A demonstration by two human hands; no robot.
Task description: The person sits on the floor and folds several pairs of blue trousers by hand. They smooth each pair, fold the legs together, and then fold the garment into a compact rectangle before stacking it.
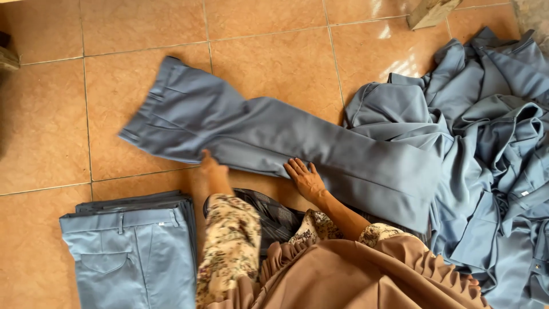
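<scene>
Lying flat on the tiled floor [51,120], 1 pair of blue-grey trousers [274,137] stretches just ahead of both hands, its long axis running crosswise to the forearms. The waistband end sits beyond and to the outer side of the left hand [210,166]; the leg end runs past the right hand [304,177] and meets the heap of garments [492,143] further out on that side.

Head view, hands. The left hand touches the near edge of the trousers close to the seat. Its fingers are hidden by the angle, so how far it is closed, or whether it pinches the cloth, cannot be told. The right hand rests palm down on the near edge of the leg, fingers spread and flat, gripping nothing. The 2 hands sit near each other; the left is nearer the waistband, the right nearer the hem.

Head view, garment. The trousers look smooth and matt, legs laid 1 over the other, with belt loops and a pressed pleat showing at the waistband. The cloth bends slightly at mid-length.

Head view, surroundings. A stack of folded trousers [131,252] of the same colour lies behind and outside the left forearm, well apart from the spread pair. The heap is loose and crumpled.
</scene>
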